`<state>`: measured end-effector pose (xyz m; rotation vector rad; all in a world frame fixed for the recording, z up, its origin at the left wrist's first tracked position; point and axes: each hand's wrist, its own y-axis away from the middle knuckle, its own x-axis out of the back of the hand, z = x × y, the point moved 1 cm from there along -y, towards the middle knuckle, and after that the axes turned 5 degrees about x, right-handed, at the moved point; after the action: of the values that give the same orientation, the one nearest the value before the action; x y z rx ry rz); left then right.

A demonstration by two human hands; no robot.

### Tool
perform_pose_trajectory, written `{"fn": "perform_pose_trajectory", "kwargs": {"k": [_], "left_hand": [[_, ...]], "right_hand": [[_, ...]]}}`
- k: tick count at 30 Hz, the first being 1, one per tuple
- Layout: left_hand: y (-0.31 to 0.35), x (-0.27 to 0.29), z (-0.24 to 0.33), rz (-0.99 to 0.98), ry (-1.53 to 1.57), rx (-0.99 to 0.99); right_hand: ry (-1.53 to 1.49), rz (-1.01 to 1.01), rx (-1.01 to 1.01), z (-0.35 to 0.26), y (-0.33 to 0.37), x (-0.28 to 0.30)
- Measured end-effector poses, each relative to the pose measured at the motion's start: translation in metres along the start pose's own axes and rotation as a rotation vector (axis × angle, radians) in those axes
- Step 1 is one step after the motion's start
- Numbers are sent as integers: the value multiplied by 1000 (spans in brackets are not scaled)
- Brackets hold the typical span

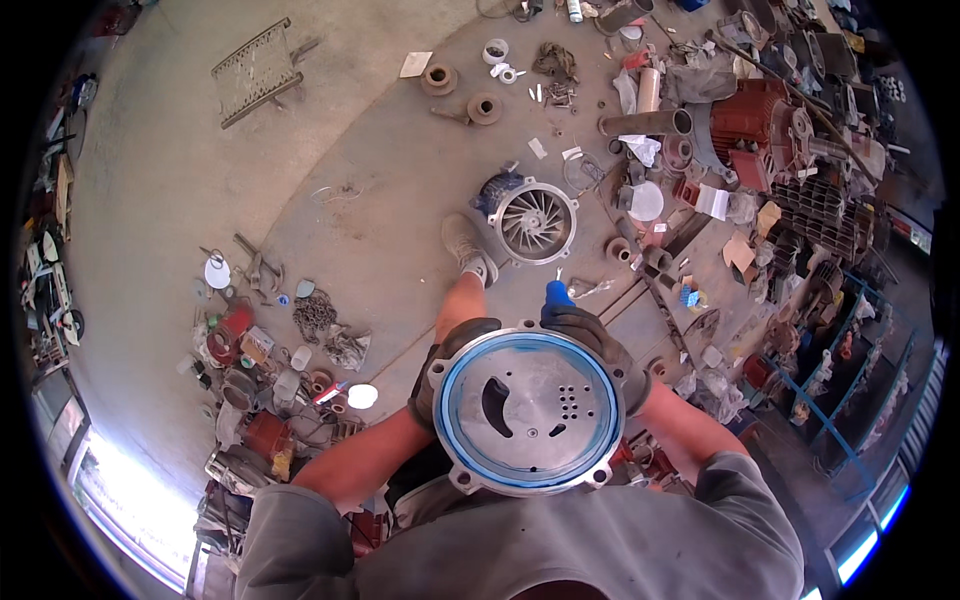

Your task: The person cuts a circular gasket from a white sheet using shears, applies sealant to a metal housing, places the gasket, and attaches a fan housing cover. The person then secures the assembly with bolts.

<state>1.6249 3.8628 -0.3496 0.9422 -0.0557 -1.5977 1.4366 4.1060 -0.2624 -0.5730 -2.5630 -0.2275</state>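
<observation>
In front of my body, both gloved hands hold a round metal cover plate [530,400] with lugs on its rim. Its face has a curved slot, a group of small holes and a ring of blue sealant near the edge. My left hand [468,332] is closed round the plate's far left edge. The far right edge is gripped by my right hand [590,333]. A blue object [557,293] with a thin pale tip sticks out beside my right hand; whether that hand holds it I cannot tell. Farther off, a pump housing [535,222] lies with its bladed impeller facing up.
Beside the housing is my shoe [465,245]. A red motor [755,125], a pipe [645,123] and many metal parts crowd the right. To the left lie a chain [317,315] and loose parts. Flanged pieces [484,108] and a metal grate [257,72] are farther away.
</observation>
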Motion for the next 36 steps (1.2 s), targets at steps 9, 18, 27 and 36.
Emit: {"fn": "perform_pose_trajectory", "kwargs": {"k": [9,18,27,36], "left_hand": [[-53,-13,-6,348,-692,-124],[-53,-55,-40,652,-1222,-153],[-55,-159,-77,716,-275,-29],[-70,-190,-143,618,193,74]], "right_hand": [[-80,-117,87,68,-18,22],[-196,-285,152,98,0,9],[-278,-455,170,122,32,40],[-255,-544,56,119,52,16]]}}
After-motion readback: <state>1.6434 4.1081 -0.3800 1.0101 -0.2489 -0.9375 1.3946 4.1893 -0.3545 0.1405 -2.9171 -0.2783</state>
